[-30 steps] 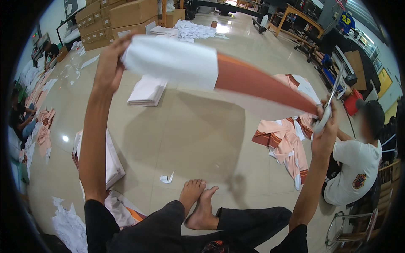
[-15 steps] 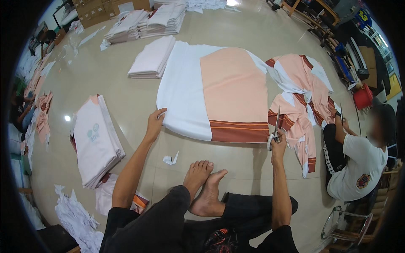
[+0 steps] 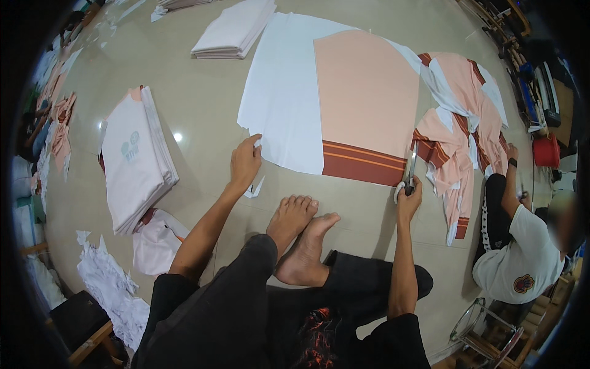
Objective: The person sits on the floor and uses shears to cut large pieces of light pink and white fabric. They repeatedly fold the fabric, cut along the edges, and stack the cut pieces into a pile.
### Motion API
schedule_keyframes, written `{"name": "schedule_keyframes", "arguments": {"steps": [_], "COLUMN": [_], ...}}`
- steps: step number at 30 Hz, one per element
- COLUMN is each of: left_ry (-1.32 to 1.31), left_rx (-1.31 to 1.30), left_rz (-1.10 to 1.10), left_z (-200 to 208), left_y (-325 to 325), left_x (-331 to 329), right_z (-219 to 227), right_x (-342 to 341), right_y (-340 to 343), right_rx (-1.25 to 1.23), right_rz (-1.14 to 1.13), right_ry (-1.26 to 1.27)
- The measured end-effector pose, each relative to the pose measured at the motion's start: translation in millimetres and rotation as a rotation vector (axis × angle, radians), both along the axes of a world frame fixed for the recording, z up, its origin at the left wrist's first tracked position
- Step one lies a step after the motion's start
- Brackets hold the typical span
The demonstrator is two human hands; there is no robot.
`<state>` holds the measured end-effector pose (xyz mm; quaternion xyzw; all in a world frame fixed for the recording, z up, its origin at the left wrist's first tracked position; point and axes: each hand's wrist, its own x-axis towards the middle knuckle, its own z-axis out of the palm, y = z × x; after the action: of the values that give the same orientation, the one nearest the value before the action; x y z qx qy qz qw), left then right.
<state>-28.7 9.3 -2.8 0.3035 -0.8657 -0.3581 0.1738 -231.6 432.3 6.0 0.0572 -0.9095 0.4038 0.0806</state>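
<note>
On the floor before me lies a large panel of jersey fabric, white at the left and peach at the right, with a striped rust-brown band along its near edge. My left hand has its fingers curled at the near left edge of the white part, apparently pinching it. Black-handled scissors are in my right hand, blades pointing away from me, beside the panel's near right corner. To the right of the blades is a crumpled bundle of peach, white and rust-brown garment pieces.
Folded white fabric stacks lie at the far left and nearer left. White scraps heap at the lower left; a small scrap lies near my foot. A co-worker sits at the right near a metal-framed stool.
The view has tilted down toward me. The panel's near edge now lies closer to my feet. My left hand is closer to me, and the scissor blades look closer together.
</note>
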Motion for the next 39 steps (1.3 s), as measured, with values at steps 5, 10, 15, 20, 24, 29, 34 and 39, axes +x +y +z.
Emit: {"name": "schedule_keyframes", "arguments": {"steps": [5, 10, 15, 20, 24, 29, 34, 39], "left_ry": [-0.044, -0.039, -0.087, -0.105, -0.03, 0.05, 0.072, 0.073], "left_rx": [0.112, 0.109, 0.129, 0.163, 0.059, -0.097, -0.138, -0.152], "left_rz": [0.081, 0.048, 0.051, -0.037, -0.084, -0.085, -0.095, -0.106], "left_z": [-2, -2, 2, 4, -17, -19, -16, -19], "left_y": [-1, 7, 27, 32, 28, 40, 41, 40], "left_x": [-1, -1, 17, 35, 47, 42, 49, 50], "right_z": [4, 15, 59, 72, 56, 40, 37, 39], "right_x": [12, 28, 154, 245, 229, 230, 235, 235], "right_y": [-12, -12, -27, -62, -87, -107, -112, -111], "right_rx": [0.016, -0.127, -0.874, -1.222, -1.206, -1.145, -1.076, -1.057], "right_rz": [-0.046, -0.032, 0.159, -0.14, -0.084, -0.02, -0.006, 0.003], "right_ry": [0.077, -0.005, -0.873, -1.137, -1.126, -1.043, -1.019, -1.026]}}
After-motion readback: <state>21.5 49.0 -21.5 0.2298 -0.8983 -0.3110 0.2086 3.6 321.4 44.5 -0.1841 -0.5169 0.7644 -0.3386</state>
